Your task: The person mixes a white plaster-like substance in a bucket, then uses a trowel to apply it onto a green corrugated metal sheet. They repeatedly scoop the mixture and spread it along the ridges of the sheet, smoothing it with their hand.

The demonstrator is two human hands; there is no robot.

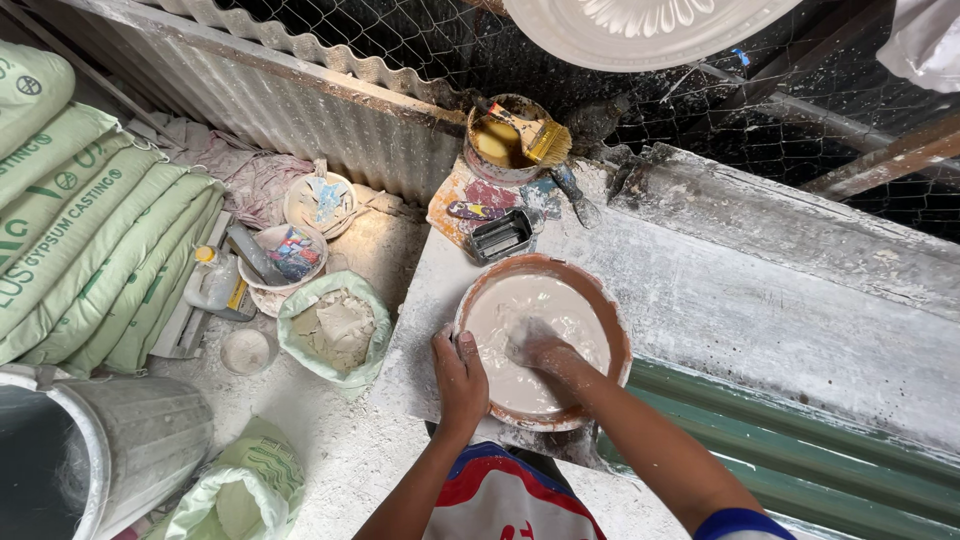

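My left hand (pixel 461 372) clamps the near rim of the orange bowl (pixel 612 322) on the table (pixel 760 320); right hand (pixel 535 345) sunk in white plaster mix (pixel 545 300), grip hidden, cannot tell. Bowl looks heavy, sloshy, slippery; I'd hold rim both sides. Brush tin (pixel 500 140) behind.

There is just one camera, worn on the person's head. It looks almost straight down — close enough that the round orange bowl of white paste (pixel 543 340) sits in the middle of the view. The dusty white worktop (pixel 760 320) runs off to the right. The powdery floor (pixel 330 440) lies lower on the left — a wire fence (pixel 400 40) crosses the top.
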